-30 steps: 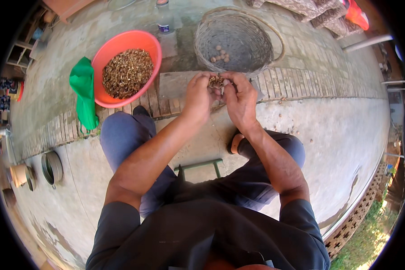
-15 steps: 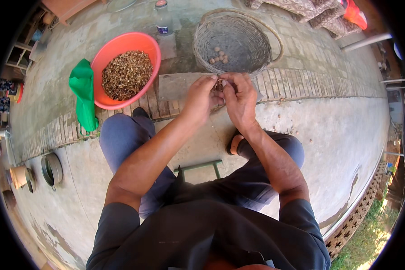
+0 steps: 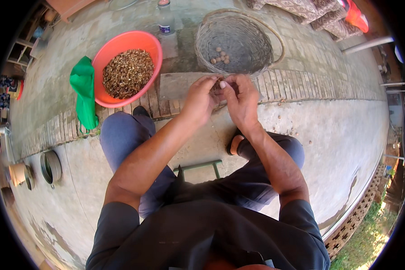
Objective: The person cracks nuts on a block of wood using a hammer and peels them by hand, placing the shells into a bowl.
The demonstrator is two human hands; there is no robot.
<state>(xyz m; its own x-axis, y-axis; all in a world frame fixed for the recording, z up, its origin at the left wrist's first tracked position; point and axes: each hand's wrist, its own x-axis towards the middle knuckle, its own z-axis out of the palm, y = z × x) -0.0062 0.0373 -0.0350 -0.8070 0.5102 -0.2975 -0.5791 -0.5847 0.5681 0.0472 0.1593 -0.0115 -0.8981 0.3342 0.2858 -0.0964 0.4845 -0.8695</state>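
Note:
My left hand (image 3: 200, 96) and my right hand (image 3: 240, 99) meet in front of the basket, fingers closed on a brown, cracked walnut (image 3: 217, 85). Most of the nut is hidden behind my fingers, with the right thumb pressed over it. Just beyond them stands a round wicker basket (image 3: 256, 56) with a tall handle, with several whole walnuts (image 3: 220, 57) lying inside. To the left, a coral-red plastic basin (image 3: 156, 49) holds a heap of brown walnut pieces (image 3: 128, 74).
A green cloth bag (image 3: 83, 94) leans against the basin's left side. Behind stands a glass jar (image 3: 165, 20) with a red lid. A low green stool frame (image 3: 200, 166) shows between my legs. Small shell bits (image 3: 281, 102) dot the floor at right. Round metal pans (image 3: 51, 167) stand far left.
My right thumb has shifted over the walnut, and less of the nut shows between my fingers. Both hands stay together in nearly the same place; the basin and basket have not moved.

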